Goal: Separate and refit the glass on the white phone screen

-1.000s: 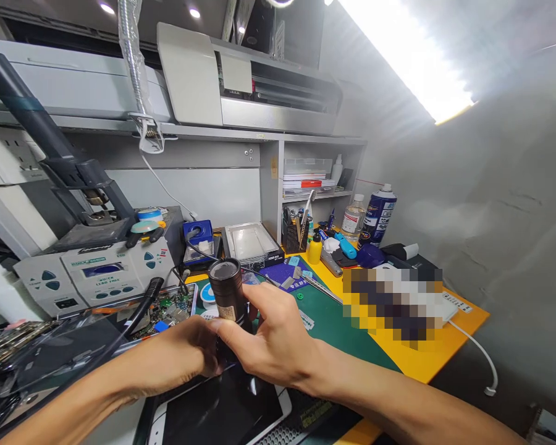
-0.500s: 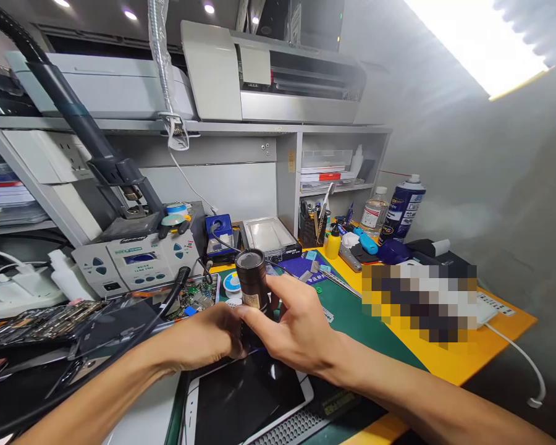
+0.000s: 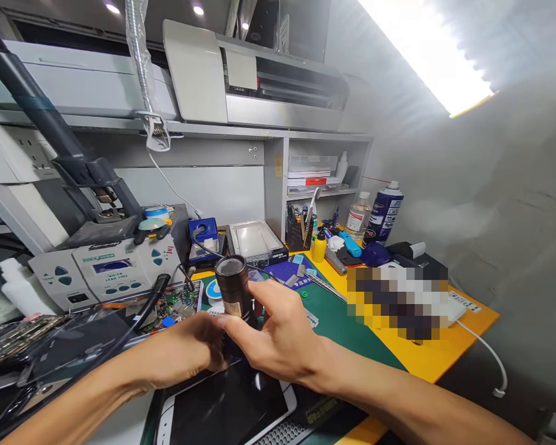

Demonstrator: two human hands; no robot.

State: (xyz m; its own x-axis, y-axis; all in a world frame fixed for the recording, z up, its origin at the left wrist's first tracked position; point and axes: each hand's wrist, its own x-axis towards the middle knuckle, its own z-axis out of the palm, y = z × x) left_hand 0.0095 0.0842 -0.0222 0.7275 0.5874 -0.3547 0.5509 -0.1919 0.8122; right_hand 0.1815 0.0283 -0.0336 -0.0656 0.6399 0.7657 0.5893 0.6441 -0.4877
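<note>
A black cylindrical device (image 3: 231,281) with a round glass top and a small label stands upright between my hands. My right hand (image 3: 278,330) is wrapped round its right side, thumb across the front. Against its lower left side is my left hand (image 3: 189,349), fingers bent inward and mostly hidden behind the palm and the device. Just below the hands lies a white-framed tablet (image 3: 231,408) with a dark screen, on a perforated metal plate (image 3: 282,432). Under these is a green mat (image 3: 347,337).
A soldering station (image 3: 115,272) and circuit boards (image 3: 180,303) are at left. Tweezers (image 3: 327,285), a yellow bottle (image 3: 319,248), a pen holder (image 3: 299,232) and a blue spray can (image 3: 383,216) stand or lie at the back right. A black cable crosses the left side.
The whole view has shifted, so the bench things appear further left. Both hands keep the same hold around the black cylinder, which still stands over the tablet's upper edge.
</note>
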